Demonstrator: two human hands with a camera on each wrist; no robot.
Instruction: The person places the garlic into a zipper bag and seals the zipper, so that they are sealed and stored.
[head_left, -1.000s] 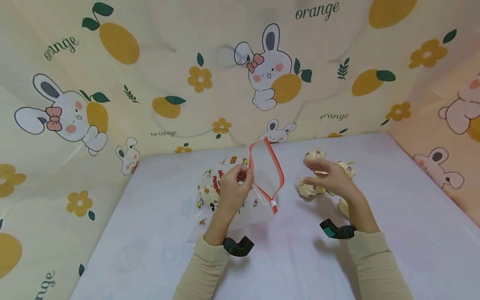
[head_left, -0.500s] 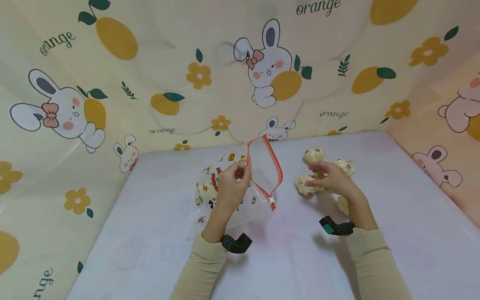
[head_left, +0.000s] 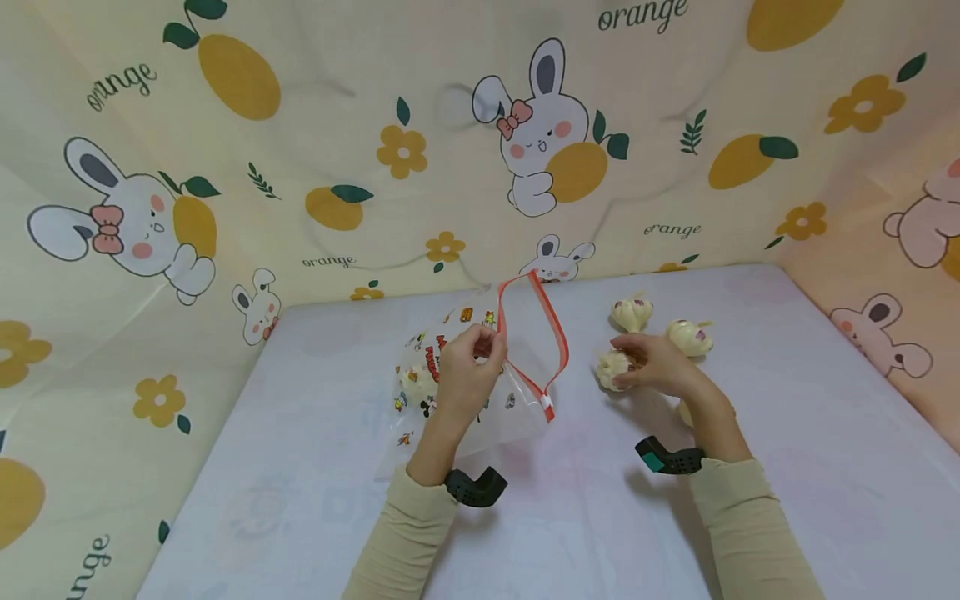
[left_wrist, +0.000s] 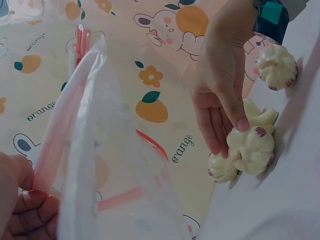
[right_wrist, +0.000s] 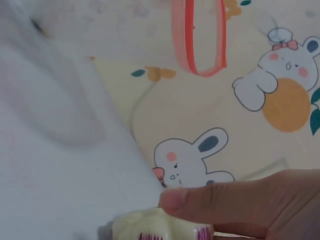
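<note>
A clear zip bag [head_left: 517, 412] with cartoon prints and a red zip edge stands gaping at the middle of the table. My left hand [head_left: 468, 371] pinches its rim; the left wrist view shows thumb and fingers on the red strip [left_wrist: 50, 155]. Through the plastic a pale bulb [head_left: 415, 382] shows. To the right, my right hand [head_left: 663, 364] holds a garlic bulb [head_left: 611, 372] between thumb and fingers, low at the table. In the right wrist view the thumb [right_wrist: 175, 200] lies on top of this purple-streaked bulb [right_wrist: 150, 227], which the frame edge cuts off.
More garlic bulbs lie around the right hand: one behind it [head_left: 632, 314], one to its right [head_left: 688, 337], and one partly hidden by the wrist [head_left: 684, 412]. A patterned cloth wall [head_left: 435, 200] rises behind the white table [head_left: 300, 467].
My right hand has lowered a little and its thumb and fingers have closed around the front garlic bulb. The left hand keeps its pinch on the bag rim.
</note>
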